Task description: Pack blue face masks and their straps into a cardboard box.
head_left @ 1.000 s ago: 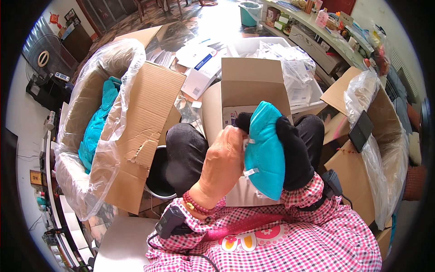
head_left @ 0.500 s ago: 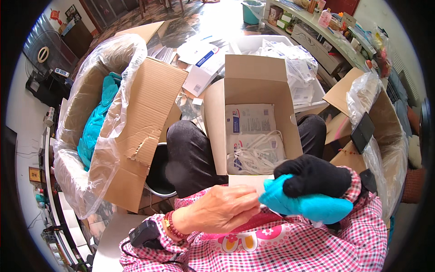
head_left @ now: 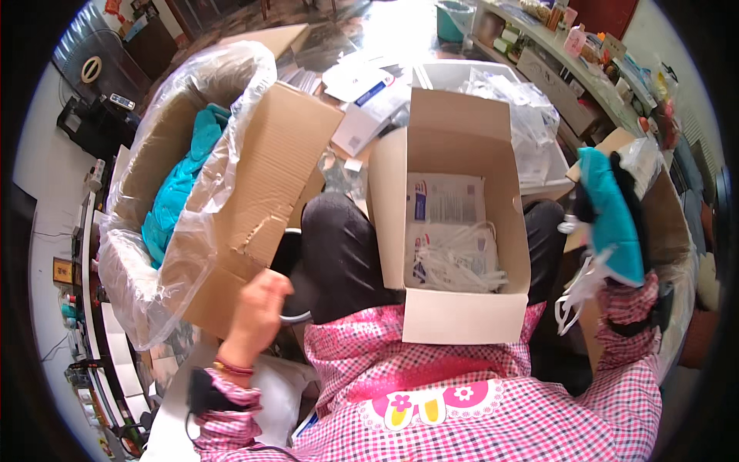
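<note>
My left hand (head_left: 260, 309), bare with a beaded bracelet, is beside the plastic-lined carton at left, over the rim of a dark bin. Its fingers are curled together and a little blurred; I cannot make out anything in them. Out to the right, my black-gloved right hand (head_left: 633, 185) grips a teal folded fabric piece (head_left: 613, 212) that stands upright. White straps (head_left: 573, 296) and a clear plastic scrap dangle below it. Between my knees an open cardboard box (head_left: 392, 223) holds flat printed packets (head_left: 446, 199) with a tangle of white straps (head_left: 458, 258) on top.
The plastic-lined carton (head_left: 265, 177) at left contains more teal fabric pieces (head_left: 177, 192). A white tub (head_left: 558, 183) of clear packets stands behind the box, beside scattered printed cartons (head_left: 373, 115). Another plastic-lined carton (head_left: 666, 208) is at far right, and a dark bin (head_left: 289, 266) sits by my left knee.
My hands have parted: the left has swung left toward the bin, and the right has carried the teal piece out to the right. The view has shifted, so the box appears further right.
</note>
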Tool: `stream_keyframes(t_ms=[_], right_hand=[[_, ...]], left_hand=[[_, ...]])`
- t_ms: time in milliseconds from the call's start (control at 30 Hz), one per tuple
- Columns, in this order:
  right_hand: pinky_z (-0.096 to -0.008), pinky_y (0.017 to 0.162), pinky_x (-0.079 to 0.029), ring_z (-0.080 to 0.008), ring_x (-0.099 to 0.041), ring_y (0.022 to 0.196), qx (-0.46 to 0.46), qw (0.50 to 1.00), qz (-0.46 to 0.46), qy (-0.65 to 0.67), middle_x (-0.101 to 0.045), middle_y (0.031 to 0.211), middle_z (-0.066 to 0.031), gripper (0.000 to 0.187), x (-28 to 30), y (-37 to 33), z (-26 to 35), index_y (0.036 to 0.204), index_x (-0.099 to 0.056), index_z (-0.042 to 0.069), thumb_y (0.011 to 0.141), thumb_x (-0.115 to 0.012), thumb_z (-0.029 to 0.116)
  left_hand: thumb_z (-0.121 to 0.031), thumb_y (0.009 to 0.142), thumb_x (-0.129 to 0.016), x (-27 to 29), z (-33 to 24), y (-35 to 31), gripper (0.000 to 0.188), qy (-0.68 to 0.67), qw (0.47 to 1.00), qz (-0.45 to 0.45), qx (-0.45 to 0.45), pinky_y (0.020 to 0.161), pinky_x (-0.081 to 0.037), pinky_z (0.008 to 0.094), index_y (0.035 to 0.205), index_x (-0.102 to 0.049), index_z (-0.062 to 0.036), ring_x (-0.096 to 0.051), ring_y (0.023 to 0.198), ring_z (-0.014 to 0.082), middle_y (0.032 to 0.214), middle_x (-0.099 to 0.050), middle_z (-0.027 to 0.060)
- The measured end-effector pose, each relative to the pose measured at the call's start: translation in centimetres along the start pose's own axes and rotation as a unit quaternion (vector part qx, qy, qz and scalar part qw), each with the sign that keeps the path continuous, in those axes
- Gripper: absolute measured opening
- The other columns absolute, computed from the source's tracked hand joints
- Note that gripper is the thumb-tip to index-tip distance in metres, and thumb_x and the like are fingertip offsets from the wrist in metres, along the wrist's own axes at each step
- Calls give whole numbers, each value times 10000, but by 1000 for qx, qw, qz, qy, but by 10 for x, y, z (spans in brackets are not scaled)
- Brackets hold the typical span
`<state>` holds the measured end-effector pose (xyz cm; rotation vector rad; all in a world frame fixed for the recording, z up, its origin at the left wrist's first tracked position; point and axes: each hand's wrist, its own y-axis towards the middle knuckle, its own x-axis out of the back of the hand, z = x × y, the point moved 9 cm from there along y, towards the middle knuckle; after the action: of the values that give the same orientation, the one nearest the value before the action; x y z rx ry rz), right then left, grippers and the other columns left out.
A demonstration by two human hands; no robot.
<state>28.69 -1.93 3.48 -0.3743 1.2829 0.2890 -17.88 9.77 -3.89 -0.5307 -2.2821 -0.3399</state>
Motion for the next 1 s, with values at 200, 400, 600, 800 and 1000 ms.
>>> stream_keyframes(t_ms=[200,400,600,800,1000], right_hand=[[-290,791,-544,-165,-642,842,367,710,-243,-550,-688,962,-75,417,-68,81,-6,1158,-652,34,1022,-576,421],[-306,886,-517,-160,-650,989,338,809,-101,-470,-696,1064,-86,397,-68,109,-1,1234,-635,34,1034,-570,372],[-337,1013,-488,-189,-630,1142,364,768,-104,-516,-651,1266,-96,471,-28,110,18,1378,-564,24,1040,-525,350],[-335,1071,-436,-163,-585,1202,300,744,-87,-590,-628,1313,-73,496,-70,123,-7,1410,-541,22,1037,-540,350],[-334,1041,-464,-147,-594,1175,329,707,-92,-619,-633,1295,-68,484,-72,117,-9,1387,-557,39,1047,-533,383]], left_hand=[[-34,911,-565,-54,65,2,73,297,955,15,14,723,-547,467,964,-614,-35,-665,830,375,942,-619,171],[0,863,-561,-89,130,5,165,352,931,41,88,783,-572,465,1006,-639,-29,-684,881,377,1009,-629,193],[-47,924,-610,-48,14,32,223,220,965,-142,16,834,-551,437,1142,-654,-40,-683,943,347,1018,-686,120],[-228,805,-820,-37,-149,69,649,-159,978,-1,-134,1086,-423,367,1346,-567,27,-591,1255,281,1317,-637,181],[-316,758,-882,-110,-183,101,899,-248,951,90,-165,1005,-478,427,1430,-396,32,-590,1216,364,1307,-580,248]])
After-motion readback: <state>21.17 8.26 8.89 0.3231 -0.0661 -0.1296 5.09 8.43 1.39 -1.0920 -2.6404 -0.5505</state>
